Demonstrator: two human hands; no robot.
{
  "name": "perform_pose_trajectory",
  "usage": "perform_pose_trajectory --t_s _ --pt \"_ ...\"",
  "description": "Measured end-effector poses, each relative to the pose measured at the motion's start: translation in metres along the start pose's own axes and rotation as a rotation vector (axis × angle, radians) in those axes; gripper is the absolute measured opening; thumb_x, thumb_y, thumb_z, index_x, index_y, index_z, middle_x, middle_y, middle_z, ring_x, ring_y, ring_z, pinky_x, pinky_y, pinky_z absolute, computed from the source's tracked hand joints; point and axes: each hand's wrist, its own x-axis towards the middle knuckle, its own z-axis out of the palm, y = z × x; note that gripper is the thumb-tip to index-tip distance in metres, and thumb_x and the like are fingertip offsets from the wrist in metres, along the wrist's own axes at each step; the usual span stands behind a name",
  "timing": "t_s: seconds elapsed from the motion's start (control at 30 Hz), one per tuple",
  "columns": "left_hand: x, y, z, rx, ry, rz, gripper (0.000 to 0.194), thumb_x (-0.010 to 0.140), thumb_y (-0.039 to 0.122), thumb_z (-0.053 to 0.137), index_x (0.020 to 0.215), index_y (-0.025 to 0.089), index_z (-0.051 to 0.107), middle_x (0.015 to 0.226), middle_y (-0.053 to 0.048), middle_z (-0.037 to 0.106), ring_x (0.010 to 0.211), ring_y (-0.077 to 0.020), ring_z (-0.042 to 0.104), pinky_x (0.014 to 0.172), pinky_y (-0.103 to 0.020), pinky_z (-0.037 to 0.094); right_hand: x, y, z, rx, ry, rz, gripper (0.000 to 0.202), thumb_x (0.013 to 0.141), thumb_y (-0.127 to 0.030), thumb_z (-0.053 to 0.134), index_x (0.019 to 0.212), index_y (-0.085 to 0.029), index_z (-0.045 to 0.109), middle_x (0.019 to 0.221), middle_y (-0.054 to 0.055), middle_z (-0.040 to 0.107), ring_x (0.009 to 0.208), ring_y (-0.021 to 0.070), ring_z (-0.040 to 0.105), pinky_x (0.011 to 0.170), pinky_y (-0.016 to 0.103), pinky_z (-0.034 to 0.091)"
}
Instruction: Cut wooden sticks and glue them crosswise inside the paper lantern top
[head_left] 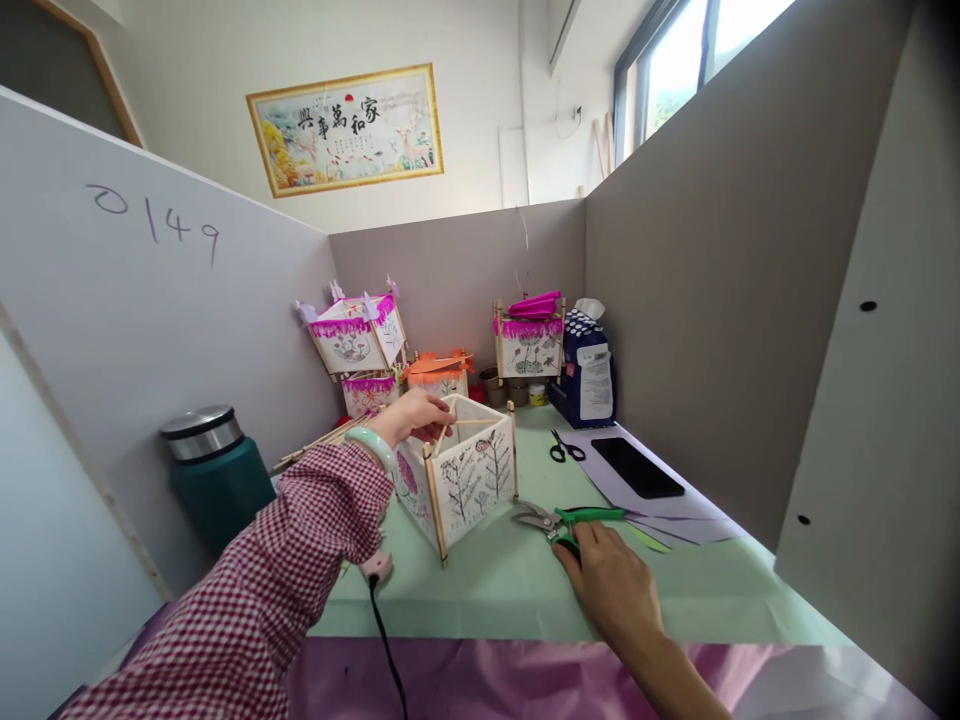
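Note:
A white paper lantern [474,488] with drawn trees and bamboo corner posts stands in front of me on the green table cover. My left hand [420,412], with a pale bangle at the wrist, reaches to its open top. The fingers there are closed on the lantern's frame near the thin crossing sticks [456,422]; some fingertips are hidden. To the lantern's right, my right hand [611,575] is closed around the green-handled pruning shears [551,522], which lie low over the table. Their curved blades are apart and point left towards the lantern.
Small black scissors [567,452] and a black phone [637,467] lie at the right. Finished-looking lanterns [352,345] and a blue tissue pack [589,370] stand at the back. A green bottle [217,475] is at left. A black cable [386,640] hangs over the front edge.

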Motion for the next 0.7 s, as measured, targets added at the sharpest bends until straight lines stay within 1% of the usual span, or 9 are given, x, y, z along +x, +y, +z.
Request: perform_pose_trajectory --t_s 0.23,0.43,0.7 --pt "-0.0005 0.0004 -0.0005 0.019 0.019 0.010 0.014 0.061 0.017 0.077 0.073 0.014 0.070 0.054 -0.006 0.066 0.047 -0.0145 0.058 0.044 -0.024 0.046 0.0005 -0.0001 0.0019 0.002 0.004 0.001 0.020 0.091 -0.038 0.052 0.082 -0.020 0.054 0.082 0.005 0.059 0.080 0.0217 0.058 0.062 0.031 0.043" --pt "0.0003 -0.0029 0.0000 0.054 0.019 0.032 0.008 0.065 0.016 0.072 0.072 0.013 0.069 0.060 -0.008 0.069 0.046 -0.0156 0.059 0.047 -0.027 0.049 -0.0002 -0.0012 0.0000 0.007 -0.014 -0.001 0.020 0.091 -0.037 0.051 0.083 -0.019 0.054 0.083 0.005 0.059 0.081 0.0216 0.058 0.063 0.032 0.044" --pt "0.0062 -0.0082 -0.0015 0.093 0.014 0.035 0.007 0.065 0.019 0.072 0.070 0.015 0.069 0.061 -0.008 0.069 0.049 -0.0171 0.062 0.047 -0.026 0.049 0.0005 -0.0020 -0.0036 0.002 -0.019 -0.001 0.019 0.091 -0.036 0.052 0.082 -0.020 0.054 0.083 0.006 0.060 0.081 0.0221 0.059 0.062 0.031 0.043"
